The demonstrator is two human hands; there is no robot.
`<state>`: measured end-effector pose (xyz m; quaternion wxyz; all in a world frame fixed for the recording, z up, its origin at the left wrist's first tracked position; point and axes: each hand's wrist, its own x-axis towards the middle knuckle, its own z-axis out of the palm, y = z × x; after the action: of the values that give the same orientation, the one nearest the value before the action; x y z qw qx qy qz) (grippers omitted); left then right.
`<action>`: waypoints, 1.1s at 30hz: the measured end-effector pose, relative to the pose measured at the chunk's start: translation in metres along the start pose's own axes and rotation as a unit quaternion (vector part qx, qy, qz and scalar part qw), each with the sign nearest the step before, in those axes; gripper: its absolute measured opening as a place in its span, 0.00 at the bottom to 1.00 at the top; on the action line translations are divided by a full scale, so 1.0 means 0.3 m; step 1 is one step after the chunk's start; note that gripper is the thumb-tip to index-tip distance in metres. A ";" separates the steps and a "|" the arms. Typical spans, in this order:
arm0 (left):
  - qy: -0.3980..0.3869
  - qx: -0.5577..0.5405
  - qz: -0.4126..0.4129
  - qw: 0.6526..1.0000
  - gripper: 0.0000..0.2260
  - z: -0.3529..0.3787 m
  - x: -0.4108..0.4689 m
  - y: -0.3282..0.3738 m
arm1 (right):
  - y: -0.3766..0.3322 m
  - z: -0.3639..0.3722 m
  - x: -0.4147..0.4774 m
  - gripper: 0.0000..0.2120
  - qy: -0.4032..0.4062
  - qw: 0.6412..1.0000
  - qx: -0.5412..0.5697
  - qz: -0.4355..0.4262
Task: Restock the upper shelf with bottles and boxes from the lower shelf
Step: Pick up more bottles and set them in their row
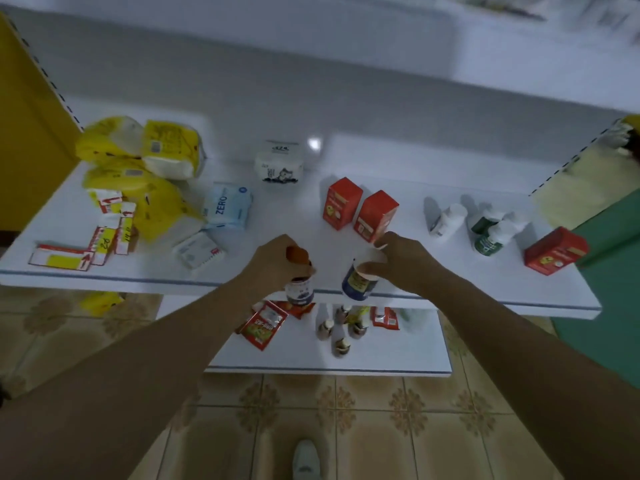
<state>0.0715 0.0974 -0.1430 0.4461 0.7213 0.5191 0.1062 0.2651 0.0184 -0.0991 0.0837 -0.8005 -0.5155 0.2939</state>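
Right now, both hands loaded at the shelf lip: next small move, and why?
Probably push both hands forward and set the bottles down. The left hand grips the orange-capped bottle, the right hand the white-capped bottle; both hang over the front edge of the upper shelf, with bare surface just ahead, short of the two red boxes.

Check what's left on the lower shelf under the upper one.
Showing on the lower shelf: red sachets and several small brown bottles. Its back part is covered by the upper shelf.

The pale blue pack (pixel 227 206) on the upper shelf (pixel 433 268) reads "ZERO"; other labels blur.
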 end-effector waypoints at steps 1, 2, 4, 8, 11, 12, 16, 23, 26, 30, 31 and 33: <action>0.011 -0.011 0.003 1.000 0.18 -0.033 -0.061 -0.005 | -0.034 -0.005 -0.054 0.25 0.012 1.000 -0.008 -0.008; 0.022 -0.023 0.010 0.999 0.18 -0.070 -0.120 -0.008 | -0.074 -0.011 -0.112 0.24 0.025 1.000 -0.012 -0.014; 0.041 -0.035 0.028 0.998 0.19 -0.156 -0.230 0.005 | -0.157 -0.024 -0.227 0.22 0.051 0.998 -0.006 -0.029; 0.069 -0.059 0.068 0.994 0.20 -0.348 -0.436 0.074 | -0.345 -0.072 -0.448 0.16 0.096 0.992 0.013 -0.082; 0.091 -0.104 0.104 0.985 0.19 -0.478 -0.562 0.125 | -0.480 -0.131 -0.580 0.17 0.136 0.984 0.036 -0.111; 0.097 -0.113 0.114 0.982 0.19 -0.517 -0.597 0.142 | -0.523 -0.155 -0.616 0.16 0.141 0.981 0.047 -0.121; 0.131 -0.124 0.150 0.972 0.19 -0.651 -0.723 0.223 | -0.674 -0.254 -0.721 0.18 0.162 0.971 0.019 -0.177; 0.178 -0.184 0.194 0.947 0.17 -0.842 -0.856 0.359 | -0.838 -0.414 -0.780 0.20 0.182 0.949 0.081 -0.244; 0.196 -0.200 0.197 0.940 0.17 -0.902 -0.885 0.395 | -0.884 -0.457 -0.789 0.17 0.132 0.945 0.147 -0.261; 0.209 -0.223 0.201 0.931 0.20 -0.966 -0.893 0.419 | -0.927 -0.495 -0.802 0.16 0.107 0.926 0.224 -0.285; 0.208 -0.233 0.204 0.928 0.20 -0.975 -0.893 0.424 | -0.932 -0.501 -0.798 0.16 0.105 0.919 0.247 -0.287; 0.199 -0.256 0.215 0.921 0.18 -0.986 -0.893 0.434 | -0.937 -0.511 -0.785 0.15 0.104 0.907 0.278 -0.298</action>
<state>-0.1431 0.0209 0.2096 0.4693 0.6408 0.3847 0.4703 0.0626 -0.0339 0.2389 0.4398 -0.5802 -0.6155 0.3019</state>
